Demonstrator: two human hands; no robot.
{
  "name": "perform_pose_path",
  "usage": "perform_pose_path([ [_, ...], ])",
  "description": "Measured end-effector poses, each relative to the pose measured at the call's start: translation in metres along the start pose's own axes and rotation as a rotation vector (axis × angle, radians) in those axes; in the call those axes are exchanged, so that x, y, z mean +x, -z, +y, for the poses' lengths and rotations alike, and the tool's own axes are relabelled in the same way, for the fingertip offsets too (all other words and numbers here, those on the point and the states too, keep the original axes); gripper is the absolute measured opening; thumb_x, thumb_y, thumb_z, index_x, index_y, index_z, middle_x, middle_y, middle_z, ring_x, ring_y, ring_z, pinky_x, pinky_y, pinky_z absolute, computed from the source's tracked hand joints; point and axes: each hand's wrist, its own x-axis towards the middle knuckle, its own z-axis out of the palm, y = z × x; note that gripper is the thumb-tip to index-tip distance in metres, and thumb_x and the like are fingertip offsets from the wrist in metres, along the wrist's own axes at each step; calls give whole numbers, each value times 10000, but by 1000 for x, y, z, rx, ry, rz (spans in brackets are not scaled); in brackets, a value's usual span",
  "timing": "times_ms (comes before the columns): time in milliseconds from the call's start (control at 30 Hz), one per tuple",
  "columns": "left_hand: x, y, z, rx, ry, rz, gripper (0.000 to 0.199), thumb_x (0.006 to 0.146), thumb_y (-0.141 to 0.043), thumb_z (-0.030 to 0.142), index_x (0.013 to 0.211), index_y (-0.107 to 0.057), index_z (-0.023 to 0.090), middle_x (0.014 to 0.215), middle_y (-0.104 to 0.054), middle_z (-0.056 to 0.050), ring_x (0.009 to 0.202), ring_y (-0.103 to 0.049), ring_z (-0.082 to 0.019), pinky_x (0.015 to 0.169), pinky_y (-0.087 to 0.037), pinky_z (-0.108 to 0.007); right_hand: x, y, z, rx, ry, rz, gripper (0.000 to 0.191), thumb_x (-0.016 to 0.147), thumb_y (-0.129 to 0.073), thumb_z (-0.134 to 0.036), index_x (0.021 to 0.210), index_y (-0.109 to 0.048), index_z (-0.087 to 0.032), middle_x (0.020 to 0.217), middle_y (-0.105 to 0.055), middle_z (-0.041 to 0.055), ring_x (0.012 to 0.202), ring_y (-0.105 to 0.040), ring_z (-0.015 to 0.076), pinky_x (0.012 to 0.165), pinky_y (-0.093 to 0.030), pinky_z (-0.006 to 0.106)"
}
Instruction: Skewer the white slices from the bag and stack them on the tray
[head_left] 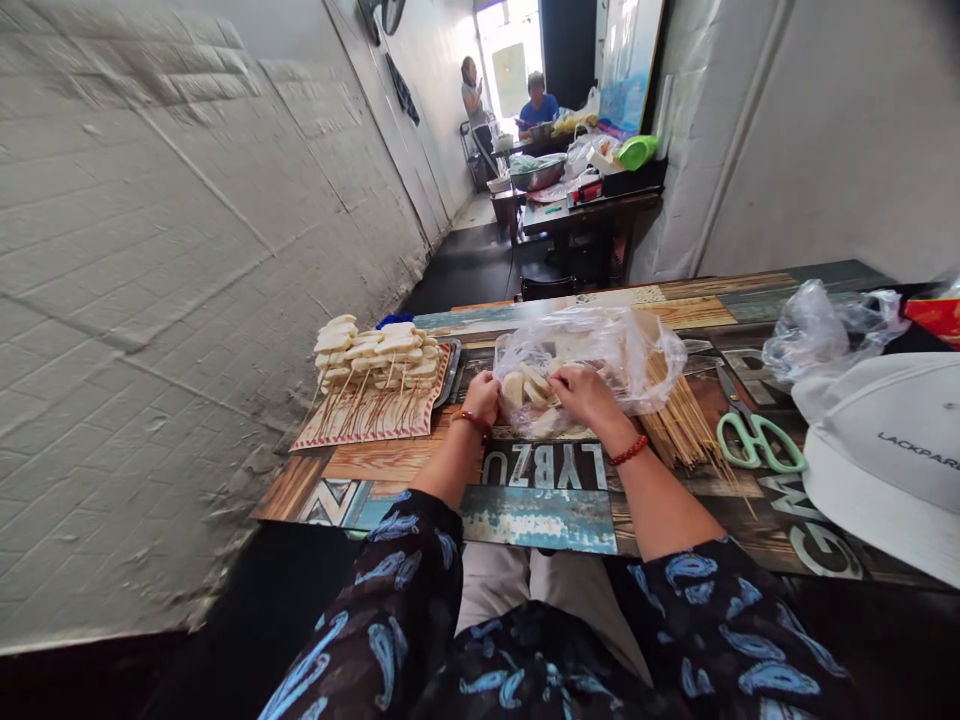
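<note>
A clear plastic bag (pixel 600 345) lies on the table in front of me, with pale, flat food slices (pixel 525 385) showing at its near left side. My left hand (pixel 482 397) is closed on the bag's left edge, beside the slices. From the right, my right hand (pixel 586 396) reaches to the slices, fingers pinched together; what is between the fingertips is hidden. Bare wooden skewers (pixel 679 415) lie in a bundle just right of the bag, partly under it. Left of my hands, skewered pale slices (pixel 379 350) are piled on a tray with a red-and-white edged liner (pixel 367 425).
Green-handled scissors (pixel 757 435) lie right of the skewers, near a white cap (pixel 892 430) and a crumpled plastic bag (pixel 817 325). A wall (pixel 150 300) runs close on the left. Farther back, a table holds a metal bowl (pixel 536 175); two people are beyond it.
</note>
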Motion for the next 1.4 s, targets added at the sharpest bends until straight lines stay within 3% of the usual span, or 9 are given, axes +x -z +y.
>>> perform_pose_path([
  [267, -13, 28, 8, 175, -136, 171, 307, 610, -636, 45, 882, -600, 183, 789, -574, -5, 754, -561, -157, 727, -454, -262, 3, -8, 8, 23, 8, 35, 286, 980, -498, -287, 950, -756, -168, 996, -760, 113, 926, -676, 200, 776, -425, 259],
  [367, -22, 30, 12, 278, -327, 237, 244, 666, -616, 59, 869, -638, 193, 854, -583, -27, 832, -553, -177, 804, -439, -273, 4, -10, 11, 47, 15, 48, 268, 971, -514, -279, 935, -757, -170, 981, -761, 103, 923, -673, 197, 782, -424, 256],
  [467, -27, 22, 13, 413, -502, 165, 158, 744, -609, 113, 871, -665, 189, 868, -611, -43, 810, -552, -183, 807, -427, -287, 5, -11, 13, 69, 22, 60, 253, 960, -532, -270, 909, -756, -164, 950, -761, 97, 897, -672, 193, 771, -420, 256],
  [667, -21, 7, 6, 546, -399, -16, 139, 697, -727, 189, 818, -661, 167, 729, -588, -23, 701, -520, -166, 726, -414, -285, 4, -10, 15, 132, 6, 66, 233, 949, -545, -254, 923, -758, -163, 916, -763, 81, 855, -671, 178, 729, -417, 243],
  [800, -21, 8, 1, 386, -307, -73, 182, 660, -748, 196, 800, -635, 168, 699, -595, -1, 690, -532, -149, 673, -414, -257, 3, -9, 14, 157, -18, 79, 222, 940, -555, -248, 932, -759, -160, 904, -759, 75, 814, -662, 175, 707, -421, 244],
  [1033, -23, 25, 9, -40, -244, -108, 351, 602, -779, 228, 798, -491, 187, 708, -596, 46, 645, -542, -97, 626, -427, -212, 3, -15, 6, 278, -60, 74, 216, 921, -565, -268, 909, -758, -172, 693, -712, 44, 733, -661, 182, 673, -441, 250],
  [1233, -24, 36, 25, -500, -127, -22, 551, 567, -866, 226, 1025, -564, 180, 856, -656, 23, 720, -616, -95, 633, -458, -203, 2, -25, 4, 390, -40, 104, 218, 887, -578, -299, 869, -754, -171, 682, -706, 51, 639, -651, 183, 625, -462, 275],
  [1400, -30, 32, 32, -672, -15, -146, 513, 570, -892, 192, 979, -585, 162, 936, -686, -15, 806, -660, -114, 718, -515, -218, -4, -16, 2, 628, -103, 131, 304, 847, -638, -432, 905, -756, -159, 679, -683, 28, 477, -579, 135, 508, -454, 263],
])
